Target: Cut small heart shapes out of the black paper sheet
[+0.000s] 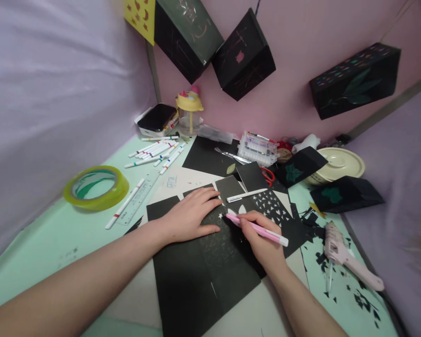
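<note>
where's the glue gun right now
In the head view, the glue gun lies on the right side of the pale green tabletop, beside black paper scraps, to the right of the right hand.

The person's bare left forearm (87, 274) slants in from the lower left to the left hand (192, 213), which lies palm down, fingers (206, 194) extended toward the right and thumb (209, 229) spread apart below them. The bare right forearm (307, 304) rises from the lower right, and the right hand (266, 245) is curled in a writing-style grip, thumb and index finger brought together in a pinch. The 2 hands are near each other but apart.
</note>
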The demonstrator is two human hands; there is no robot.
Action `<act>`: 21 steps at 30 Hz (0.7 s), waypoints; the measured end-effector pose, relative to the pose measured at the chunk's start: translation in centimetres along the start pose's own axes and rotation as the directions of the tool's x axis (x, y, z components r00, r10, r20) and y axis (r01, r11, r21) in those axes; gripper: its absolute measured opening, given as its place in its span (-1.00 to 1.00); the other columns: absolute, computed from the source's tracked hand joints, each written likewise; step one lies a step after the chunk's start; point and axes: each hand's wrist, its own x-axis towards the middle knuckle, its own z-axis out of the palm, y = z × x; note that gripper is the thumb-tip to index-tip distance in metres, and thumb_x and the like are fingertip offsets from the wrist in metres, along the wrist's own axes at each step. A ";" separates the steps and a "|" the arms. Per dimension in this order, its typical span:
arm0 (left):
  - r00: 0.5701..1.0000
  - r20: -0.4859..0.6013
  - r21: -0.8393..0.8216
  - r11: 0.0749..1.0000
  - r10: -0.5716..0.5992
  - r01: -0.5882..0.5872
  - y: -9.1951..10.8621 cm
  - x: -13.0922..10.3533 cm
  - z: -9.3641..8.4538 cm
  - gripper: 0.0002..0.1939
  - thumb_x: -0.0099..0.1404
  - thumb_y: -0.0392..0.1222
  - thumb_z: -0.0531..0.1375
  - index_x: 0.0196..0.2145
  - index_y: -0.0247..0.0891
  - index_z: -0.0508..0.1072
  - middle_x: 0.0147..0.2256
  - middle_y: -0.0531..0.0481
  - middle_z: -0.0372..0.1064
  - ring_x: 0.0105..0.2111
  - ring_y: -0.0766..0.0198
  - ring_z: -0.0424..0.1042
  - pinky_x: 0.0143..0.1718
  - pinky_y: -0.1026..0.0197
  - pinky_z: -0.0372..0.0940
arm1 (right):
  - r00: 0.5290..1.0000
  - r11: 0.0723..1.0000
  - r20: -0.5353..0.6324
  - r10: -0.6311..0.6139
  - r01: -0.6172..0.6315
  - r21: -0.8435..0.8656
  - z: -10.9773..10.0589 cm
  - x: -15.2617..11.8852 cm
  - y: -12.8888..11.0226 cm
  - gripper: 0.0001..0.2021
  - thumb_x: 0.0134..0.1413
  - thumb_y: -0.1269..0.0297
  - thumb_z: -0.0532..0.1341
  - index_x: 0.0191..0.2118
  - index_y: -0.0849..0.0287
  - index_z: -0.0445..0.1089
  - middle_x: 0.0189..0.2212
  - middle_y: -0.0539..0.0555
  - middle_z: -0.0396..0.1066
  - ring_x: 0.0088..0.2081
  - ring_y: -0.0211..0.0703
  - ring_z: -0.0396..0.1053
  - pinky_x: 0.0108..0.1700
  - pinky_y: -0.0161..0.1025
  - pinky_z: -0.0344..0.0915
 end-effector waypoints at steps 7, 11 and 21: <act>0.996 -0.051 -0.035 0.997 0.071 -0.073 0.5 0.2 -0.7 -0.58 0.27 0.02 0.22 0.03 -0.20 0.37 0.08 -0.17 0.26 0.14 0.00 0.19 0.18 -0.11 0.11 | 0.975 0.990 -0.175 0.136 -0.127 0.058 -0.4 0.3 0.3 -0.86 0.09 0.23 0.24 -0.28 0.13 0.52 -0.35 0.05 0.53 -0.33 -0.11 0.45 -0.32 -0.25 0.35; 0.995 -0.051 0.011 0.996 0.091 -0.091 0.7 0.1 -1.1 -0.70 0.29 -0.03 0.20 -0.07 -0.19 0.47 -0.05 -0.14 0.31 0.04 0.01 0.22 0.09 -0.10 0.14 | 0.975 0.989 -0.163 0.148 -0.141 0.053 -0.4 0.4 0.3 -0.85 0.10 0.20 0.24 -0.29 0.13 0.52 -0.39 0.04 0.51 -0.33 -0.11 0.44 -0.32 -0.24 0.33; 0.968 -0.211 -0.224 0.957 0.136 -0.183 0.9 0.2 -1.5 -0.74 0.35 -0.21 0.12 -0.49 -0.23 0.45 -0.23 -0.04 0.45 -0.16 0.23 0.36 -0.02 0.11 0.26 | 0.978 0.985 -0.141 0.155 -0.143 0.093 -0.5 0.3 0.4 -0.84 0.12 0.20 0.23 -0.28 0.13 0.51 -0.40 0.03 0.50 -0.36 -0.15 0.41 -0.35 -0.27 0.29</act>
